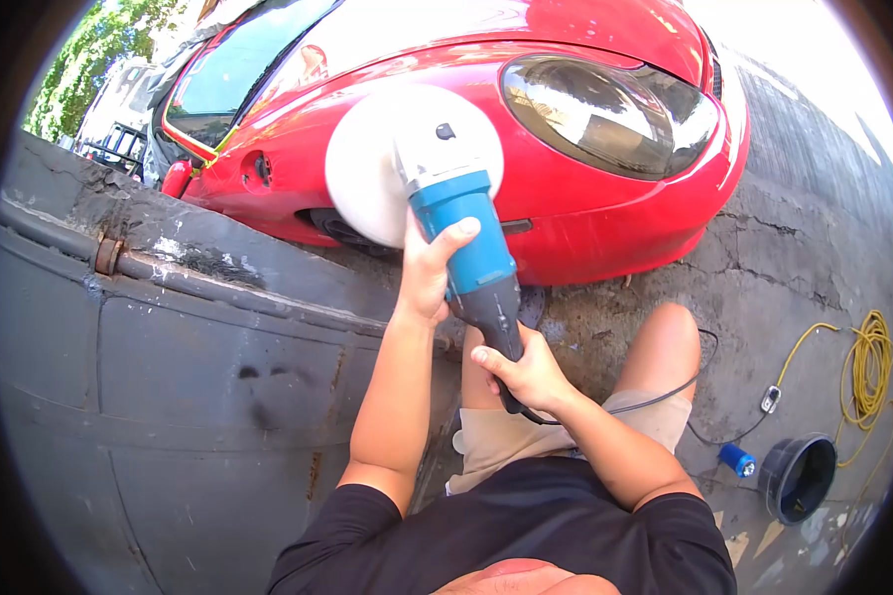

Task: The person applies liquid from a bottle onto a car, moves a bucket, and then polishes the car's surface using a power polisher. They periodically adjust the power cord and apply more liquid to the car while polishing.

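A blue and black power polisher (469, 233) with a silver head is held out in front of me in both hands. My left hand (434, 260) wraps around its blue body, thumb lying along the top. Lower down, my right hand (523, 369) closes around the black rear handle, where the dark cord comes out. The polisher's round white pad (362, 164) overlaps the front fender of the red car (605, 223) in this view, just left of the dark headlight (600, 109). Part of the front wheel shows below the pad.
A grey metal wall (198, 367) with a pipe runs close along the left. On the concrete to the right are a black bucket (799, 479), a small blue cylinder (736, 459), a cord connector (770, 399) and a coiled yellow extension cord (870, 372). The dark cord passes over my leg.
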The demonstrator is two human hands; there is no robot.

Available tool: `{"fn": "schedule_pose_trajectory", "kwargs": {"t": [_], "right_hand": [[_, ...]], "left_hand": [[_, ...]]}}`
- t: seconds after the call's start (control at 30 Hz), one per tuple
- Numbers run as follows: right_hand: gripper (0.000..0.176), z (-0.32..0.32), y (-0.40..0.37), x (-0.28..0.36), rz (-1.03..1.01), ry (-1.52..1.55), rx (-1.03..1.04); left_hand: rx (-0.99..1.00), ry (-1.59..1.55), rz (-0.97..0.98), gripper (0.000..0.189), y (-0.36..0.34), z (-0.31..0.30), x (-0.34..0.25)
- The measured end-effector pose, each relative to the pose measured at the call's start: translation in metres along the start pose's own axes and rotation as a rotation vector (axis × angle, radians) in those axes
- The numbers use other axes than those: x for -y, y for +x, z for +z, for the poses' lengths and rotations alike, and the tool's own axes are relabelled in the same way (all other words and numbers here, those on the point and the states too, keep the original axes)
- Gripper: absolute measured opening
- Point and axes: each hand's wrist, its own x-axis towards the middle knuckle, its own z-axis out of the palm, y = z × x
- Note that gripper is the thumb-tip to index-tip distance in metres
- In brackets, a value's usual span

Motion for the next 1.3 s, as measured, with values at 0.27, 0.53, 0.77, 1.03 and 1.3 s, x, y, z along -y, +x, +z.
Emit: {"fn": "schedule_pose_trajectory", "kwargs": {"t": [0.27, 0.53, 0.77, 1.03, 1.3], "right_hand": [[0.031, -0.009, -0.014, -0.028, 0.021, 0.090, -0.034], [0.029, -0.010, -0.014, -0.024, 0.057, 0.038, 0.005], [0.029, -0.014, -0.022, -0.036, 0.059, 0.043, 0.007], [0.033, 0.001, -0.013, -0.022, 0.036, 0.061, -0.009], [0.030, -0.009, -0.019, -0.018, 0.044, 0.095, -0.075]], "left_hand": [[0.058, 0.058, -0.015, 0.082, 0.002, 0.017, 0.023], [-0.006, 0.029, 0.013, 0.077, -0.015, 0.000, 0.022], [0.036, 0.075, 0.022, 0.079, -0.011, 0.015, 0.033], [-0.008, 0.064, -0.007, 0.082, -0.011, -0.009, 0.015], [0.046, 0.065, -0.010, 0.091, 0.006, 0.026, 0.020]]}}
